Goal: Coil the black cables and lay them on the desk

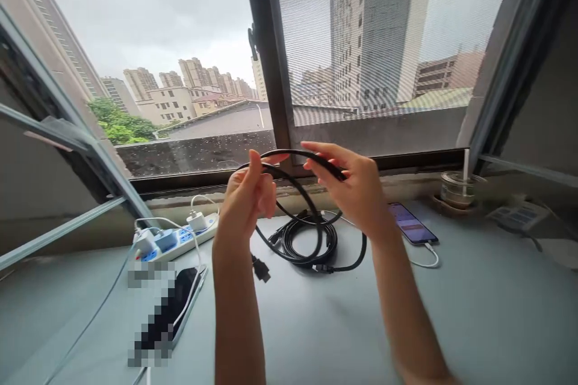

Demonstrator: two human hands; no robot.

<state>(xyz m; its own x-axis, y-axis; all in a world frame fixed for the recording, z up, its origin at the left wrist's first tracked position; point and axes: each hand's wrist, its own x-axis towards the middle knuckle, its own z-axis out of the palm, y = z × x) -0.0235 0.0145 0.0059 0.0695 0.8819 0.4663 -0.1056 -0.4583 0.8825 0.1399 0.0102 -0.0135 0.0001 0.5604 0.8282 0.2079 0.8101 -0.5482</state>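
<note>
A black cable [318, 234] hangs in loose loops between my two hands, above the desk. My left hand [250, 198] is closed around part of the loops, thumb pointing up. One plug [261, 269] of black cable dangles just below that wrist. My right hand [354, 183] grips the cable at the right of the loop, fingers pointing left, with a length of it dropping beneath the palm. Behind the held loops lies a coiled black cable [289, 252] on the desk, its connectors near the coil. Where the held cable and the coil overlap, I cannot fully tell them apart.
On the left stands a white power strip [180, 242] with chargers plugged in. A dark phone [187, 295], partly blurred out, lies before it. At right are a lit phone [413, 222] on a white charging cable and a lidded cup [457, 191] with a straw. A window [280, 72] rises behind.
</note>
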